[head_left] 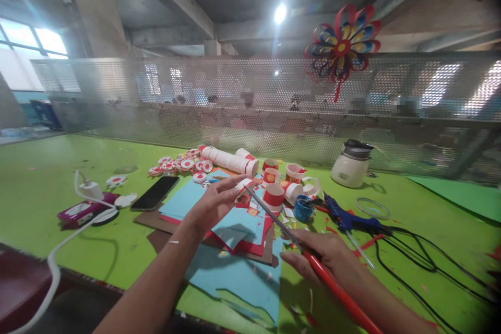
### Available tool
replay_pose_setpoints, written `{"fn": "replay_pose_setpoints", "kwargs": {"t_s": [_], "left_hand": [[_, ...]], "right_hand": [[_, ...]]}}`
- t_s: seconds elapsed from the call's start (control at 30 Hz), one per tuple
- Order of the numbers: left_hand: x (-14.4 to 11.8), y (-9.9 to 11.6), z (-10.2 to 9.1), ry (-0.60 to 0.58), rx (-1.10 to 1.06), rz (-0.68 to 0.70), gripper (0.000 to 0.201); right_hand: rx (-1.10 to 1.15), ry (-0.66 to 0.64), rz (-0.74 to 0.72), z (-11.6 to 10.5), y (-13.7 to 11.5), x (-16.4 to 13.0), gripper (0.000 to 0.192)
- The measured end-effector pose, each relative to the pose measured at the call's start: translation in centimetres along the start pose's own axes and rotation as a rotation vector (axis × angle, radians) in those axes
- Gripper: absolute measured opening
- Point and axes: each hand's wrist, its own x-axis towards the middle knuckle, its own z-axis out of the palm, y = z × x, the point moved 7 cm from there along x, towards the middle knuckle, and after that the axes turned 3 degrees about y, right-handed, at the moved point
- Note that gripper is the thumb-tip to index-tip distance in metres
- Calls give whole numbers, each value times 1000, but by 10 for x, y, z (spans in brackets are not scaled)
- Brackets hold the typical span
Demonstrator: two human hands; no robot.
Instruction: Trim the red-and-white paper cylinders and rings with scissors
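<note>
My left hand (215, 203) holds a small red and white paper cup piece (243, 191) above a stack of blue and red paper sheets (235, 229). My right hand (317, 255) grips red-handled scissors (297, 250), whose long metal blades point up-left and reach the cup piece. Several red and white paper cups (279, 180) stand just beyond the two hands.
On the green table (47, 177) lie a black phone (155, 193), a purple device with a white cable (80, 212), a blue glue gun (346, 216) with black cords, a white pot (352, 164) and round paper discs (178, 164). A paper pinwheel (343, 44) hangs on the mesh fence.
</note>
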Motion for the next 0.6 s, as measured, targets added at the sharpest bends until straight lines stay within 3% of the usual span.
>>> {"fn": "replay_pose_setpoints", "kwargs": {"t_s": [0.6], "left_hand": [[1,1,-3,-10,31,11,39]], "right_hand": [[100,-63,50,3,5,1,34]]}}
